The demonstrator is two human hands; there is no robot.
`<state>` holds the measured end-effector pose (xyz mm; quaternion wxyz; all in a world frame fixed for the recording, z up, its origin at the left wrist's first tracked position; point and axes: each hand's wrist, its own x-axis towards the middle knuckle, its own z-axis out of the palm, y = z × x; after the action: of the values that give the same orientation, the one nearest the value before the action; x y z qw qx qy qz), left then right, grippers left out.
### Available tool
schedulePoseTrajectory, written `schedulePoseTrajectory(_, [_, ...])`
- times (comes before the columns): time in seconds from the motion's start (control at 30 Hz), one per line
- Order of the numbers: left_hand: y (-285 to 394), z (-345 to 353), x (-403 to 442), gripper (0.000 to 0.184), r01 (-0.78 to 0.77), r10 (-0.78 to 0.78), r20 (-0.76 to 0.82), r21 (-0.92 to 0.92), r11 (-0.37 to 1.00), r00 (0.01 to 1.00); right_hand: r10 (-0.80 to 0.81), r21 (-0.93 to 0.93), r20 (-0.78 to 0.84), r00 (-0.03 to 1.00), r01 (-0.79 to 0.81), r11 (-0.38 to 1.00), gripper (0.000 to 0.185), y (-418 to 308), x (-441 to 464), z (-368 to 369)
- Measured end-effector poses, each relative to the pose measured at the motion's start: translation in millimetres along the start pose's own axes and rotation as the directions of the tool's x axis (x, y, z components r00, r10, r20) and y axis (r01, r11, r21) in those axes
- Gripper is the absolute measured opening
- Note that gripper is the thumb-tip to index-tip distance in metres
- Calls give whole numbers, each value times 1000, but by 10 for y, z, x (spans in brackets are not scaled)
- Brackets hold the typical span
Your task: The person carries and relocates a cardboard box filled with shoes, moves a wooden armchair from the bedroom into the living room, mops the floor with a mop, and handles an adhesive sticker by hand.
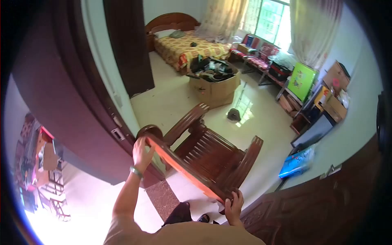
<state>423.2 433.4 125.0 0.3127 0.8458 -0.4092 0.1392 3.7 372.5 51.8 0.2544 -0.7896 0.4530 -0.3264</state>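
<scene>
A dark brown wooden armchair (210,153) with a slatted seat stands in the doorway, its back toward me. My left hand (143,154) is closed over the left end of the chair's top rail, close to the door frame. At the rail's right end, my right hand (234,207) has its fingers wrapped round the corner. A bracelet or watch (136,172) is on my left wrist. The chair's legs are mostly hidden beneath the seat and back.
A door frame (122,134) rises at left, and an open carved door (306,204) stands at right. Ahead are a box of clutter (214,93), a floor mop (234,115) and a bed (175,51). Boards, cartons and a blue package (296,162) line the right wall.
</scene>
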Motion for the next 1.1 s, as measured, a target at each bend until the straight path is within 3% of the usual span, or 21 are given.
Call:
schedulePoseTrajectory(0.1, [-64, 154, 444, 56, 53, -59, 71, 79, 995, 996, 63, 28, -47, 997, -62, 998, 47, 34, -101, 89])
schedulePoseTrajectory(0.17, [-208, 291, 646, 57, 75, -84, 93, 97, 992, 992, 259, 48, -137, 956, -254, 966, 51, 17, -194, 107])
schedulePoseTrajectory(0.23, [-422, 469, 837, 55, 88, -108, 136, 143, 986, 985, 287, 108, -154, 945, -272, 956, 52, -114, -221, 136])
schedulePoseTrajectory(0.3, [-498, 590, 974, 54, 324, -356, 371, 146, 935, 858, 449, 157, -236, 862, -422, 893, 52, -379, -236, 186])
schedulePoseTrajectory(0.43, [-687, 808, 1103, 55, 377, -400, 424, 141, 916, 813, 476, 100, -378, 794, -477, 874, 50, -457, -190, 343])
schedulePoseTrajectory(0.5, [-681, 898, 1165, 55, 385, -410, 419, 146, 911, 811, 411, -11, -489, 770, -477, 879, 42, -355, -205, 389])
schedulePoseTrajectory(0.57, [-570, 872, 1173, 53, 380, -471, 363, 296, 876, 804, 394, -38, -515, 761, -480, 876, 39, -221, -227, 439])
schedulePoseTrajectory(0.63, [-542, 840, 1129, 50, 373, -469, 361, 305, 876, 806, 376, -49, -530, 760, -470, 882, 36, -98, -266, 417])
schedulePoseTrajectory(0.7, [-563, 839, 1075, 49, 313, -425, 392, 319, 895, 816, 354, -115, -517, 779, -474, 873, 34, -74, -265, 339])
schedulePoseTrajectory(0.73, [-491, 786, 989, 49, 291, -402, 409, 307, 906, 819, 387, -254, -482, 786, -548, 797, 32, -232, -196, 153])
schedulePoseTrajectory(0.8, [-203, 581, 767, 50, 232, -414, 467, 399, 887, 782, 355, -228, -547, 758, -543, 808, 31, -152, -192, -35])
schedulePoseTrajectory(0.87, [-35, 351, 409, 52, 76, -287, 554, 372, 925, 782, 286, -200, -590, 755, -481, 854, 30, 187, -252, -309])
schedulePoseTrajectory(0.9, [68, 248, 284, 52, 57, -324, 646, 398, 916, 692, 262, -188, -577, 774, -438, 879, 30, 467, -347, -461])
schedulePoseTrajectory(0.93, [104, 180, 86, 51, -61, -239, 671, 391, 919, 702, 328, -103, -582, 744, -467, 878, 30, 614, -384, -599])
schedulePoseTrajectory(0.97, [195, 75, -38, 51, -65, -231, 677, 382, 922, 699, 388, -18, -586, 711, -490, 871, 29, 738, -411, -730])
schedulePoseTrajectory(1.03, [448, -185, -226, 50, -19, -264, 847, 307, 952, 462, 355, -75, -606, 712, -496, 865, 29, 1019, -459, -954])
schedulePoseTrajectory(1.07, [591, -283, -292, 50, -23, -250, 850, 293, 956, 463, 330, -122, -614, 716, -500, 857, 29, 1106, -505, -1060])
schedulePoseTrajectory(1.1, [742, -373, -344, 50, -129, -83, 859, 171, 977, 504, 326, -125, -624, 710, -503, 855, 29, 1108, -476, -1155])
